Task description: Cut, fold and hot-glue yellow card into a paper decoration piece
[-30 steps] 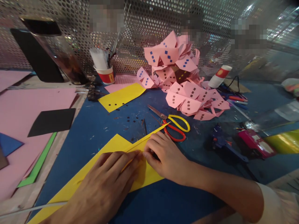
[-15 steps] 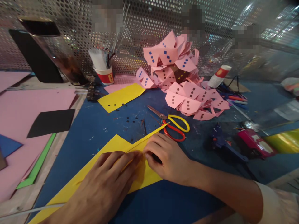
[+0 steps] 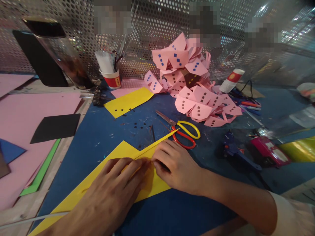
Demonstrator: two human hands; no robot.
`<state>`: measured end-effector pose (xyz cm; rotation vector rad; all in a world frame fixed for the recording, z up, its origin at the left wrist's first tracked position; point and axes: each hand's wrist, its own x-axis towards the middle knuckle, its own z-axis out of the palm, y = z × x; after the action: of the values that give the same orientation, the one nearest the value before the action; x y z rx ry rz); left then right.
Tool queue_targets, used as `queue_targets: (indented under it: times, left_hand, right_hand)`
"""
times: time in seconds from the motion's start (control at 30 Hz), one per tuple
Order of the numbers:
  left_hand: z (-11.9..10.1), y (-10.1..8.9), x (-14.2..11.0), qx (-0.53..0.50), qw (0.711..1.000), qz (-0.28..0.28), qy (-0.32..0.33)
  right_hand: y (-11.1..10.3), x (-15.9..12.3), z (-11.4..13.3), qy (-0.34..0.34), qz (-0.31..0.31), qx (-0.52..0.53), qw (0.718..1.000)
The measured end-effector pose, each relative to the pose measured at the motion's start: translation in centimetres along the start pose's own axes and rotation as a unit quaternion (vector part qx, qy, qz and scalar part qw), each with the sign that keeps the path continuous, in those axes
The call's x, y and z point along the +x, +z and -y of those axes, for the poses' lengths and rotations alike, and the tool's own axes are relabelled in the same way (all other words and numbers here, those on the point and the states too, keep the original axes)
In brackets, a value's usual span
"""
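A sheet of yellow paper point(image 3: 157, 183) lies slantwise on the blue table, with a narrow strip folded up along its far edge. My left hand point(image 3: 115, 183) rests over the sheet, its fingers close together and their tips at the fold. Against those fingertips, my right hand point(image 3: 174, 164) pinches the folded part, fingers curled. Both thumb tips are partly hidden. The pointed end of the folded strip point(image 3: 167, 135) reaches over the scissors point(image 3: 176, 124), which have one yellow and one red handle loop. Small dark paper squares point(image 3: 140, 126) are scattered beyond the sheet.
Pink cut paper pieces point(image 3: 197, 98) are heaped at the back. Another yellow sheet point(image 3: 128, 101) lies near a red-and-white cup point(image 3: 110, 80). A glue gun point(image 3: 240, 152) is at right. Pink sheets point(image 3: 49, 101) and a black piece point(image 3: 56, 127) lie at left beside a bottle point(image 3: 64, 55).
The view has shifted very slightly, so things at left sit a little further right. Both hands keep their places on the yellow paper.
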<state>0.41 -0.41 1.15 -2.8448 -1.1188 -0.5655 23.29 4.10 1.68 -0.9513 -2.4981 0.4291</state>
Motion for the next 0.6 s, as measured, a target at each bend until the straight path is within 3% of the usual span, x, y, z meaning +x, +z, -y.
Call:
queue_targets:
  times: [0.2,0.6]
  left_hand:
    - [0.1,0.0,-0.1,0.007,1.000,0.012,0.008]
    - [-0.1,0.2,0.1,0.014,1.000,-0.005,0.005]
  right_hand:
    - [-0.3,-0.2,-0.2,-0.004,-0.030,0.034,0.999]
    - [-1.0,-0.2,0.4,-0.109,0.050,-0.123,0.985]
